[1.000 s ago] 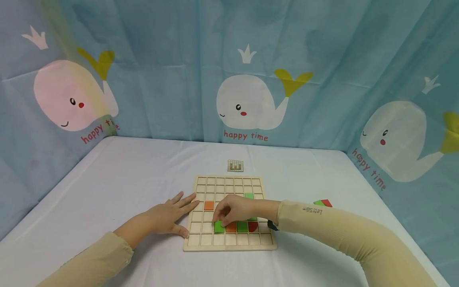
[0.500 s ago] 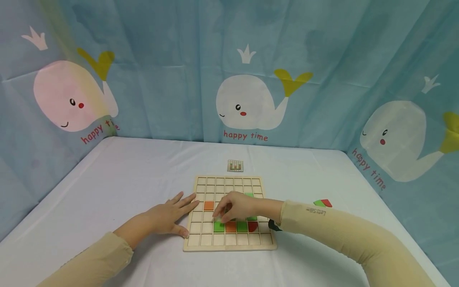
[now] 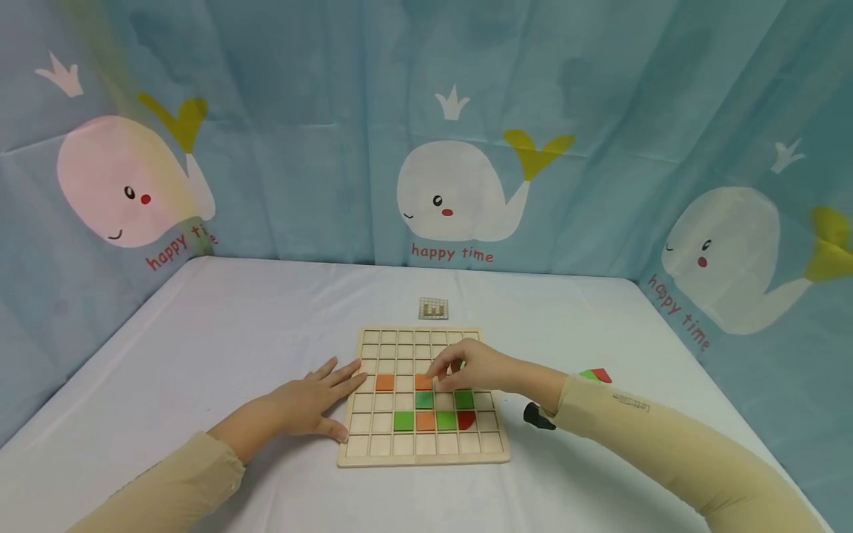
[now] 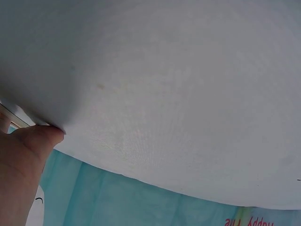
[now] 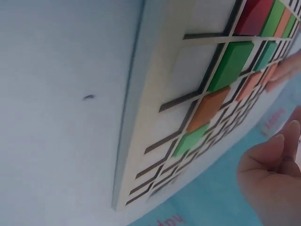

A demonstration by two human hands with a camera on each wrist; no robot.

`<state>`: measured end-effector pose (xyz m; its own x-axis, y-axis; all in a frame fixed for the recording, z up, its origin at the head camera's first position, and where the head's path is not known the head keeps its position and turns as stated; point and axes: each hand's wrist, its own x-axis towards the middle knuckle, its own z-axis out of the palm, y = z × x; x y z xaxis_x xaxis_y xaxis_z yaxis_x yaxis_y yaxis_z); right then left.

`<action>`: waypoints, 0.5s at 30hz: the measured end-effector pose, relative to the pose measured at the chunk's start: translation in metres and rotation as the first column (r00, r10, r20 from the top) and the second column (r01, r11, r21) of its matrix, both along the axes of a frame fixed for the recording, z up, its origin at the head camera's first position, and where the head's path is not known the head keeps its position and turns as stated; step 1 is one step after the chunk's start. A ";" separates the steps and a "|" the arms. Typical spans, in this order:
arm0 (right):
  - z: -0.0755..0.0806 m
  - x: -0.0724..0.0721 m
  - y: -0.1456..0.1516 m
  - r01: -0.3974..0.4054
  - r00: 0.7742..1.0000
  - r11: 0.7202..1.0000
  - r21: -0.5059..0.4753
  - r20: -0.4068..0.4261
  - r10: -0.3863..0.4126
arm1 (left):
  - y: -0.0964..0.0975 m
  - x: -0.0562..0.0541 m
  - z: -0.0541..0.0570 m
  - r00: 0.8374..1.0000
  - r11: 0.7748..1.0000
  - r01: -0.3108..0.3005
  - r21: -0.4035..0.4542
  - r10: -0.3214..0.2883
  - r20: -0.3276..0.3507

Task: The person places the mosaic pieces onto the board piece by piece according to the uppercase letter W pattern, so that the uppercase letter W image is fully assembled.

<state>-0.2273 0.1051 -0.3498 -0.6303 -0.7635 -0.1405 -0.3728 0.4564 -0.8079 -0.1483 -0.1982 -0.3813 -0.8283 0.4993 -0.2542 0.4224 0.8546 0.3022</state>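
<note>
A wooden grid board [image 3: 376, 446] lies flat on the table, with green, orange and red tiles in some of its squares. My left hand [image 3: 306, 405] rests at the board's left edge, fingers spread; its thumb [image 4: 44, 137] shows at that edge in the left wrist view. Over the board's right half is my right hand [image 3: 481, 366], loosely bent, with no tile visible between thumb and fingers [image 5: 277, 148]. Its fingertips are nearest an orange tile [image 3: 422, 381]. A green tile [image 3: 403, 421] sits at the left end of the lower row, beside another orange tile [image 3: 424, 421]. My right hand partly covers the board's right squares.
Beyond the board lies a small pattern card [image 3: 433, 309]. Loose red and green tiles [image 3: 595, 375] lie to the right, partly behind my right sleeve [image 3: 620, 411]. A black strap-like object [image 3: 538, 417] is under my right wrist. A whale-print curtain [image 3: 313, 185] surrounds the table.
My right hand has left the green tile in the lower row and moved up and right, uncovering an orange and a green tile. My left hand stays at the board's edge.
</note>
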 end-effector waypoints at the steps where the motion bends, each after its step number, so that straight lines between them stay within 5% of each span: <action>1: 0.001 0.000 0.003 0.008 1.000 1.000 -0.001 0.002 -0.008 | 0.000 0.000 0.000 1.000 1.000 -0.001 0.000 0.001 0.002; 15: 0.019 -0.001 0.049 0.161 0.987 0.987 0.003 0.012 -0.162 | 0.000 0.001 0.001 1.000 1.000 0.001 0.011 -0.001 0.001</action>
<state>-0.2286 0.1543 -0.3311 -0.7436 -0.6515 -0.1502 -0.2844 0.5115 -0.8108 -0.1476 -0.1982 -0.3802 -0.8276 0.5027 -0.2495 0.4229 0.8509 0.3117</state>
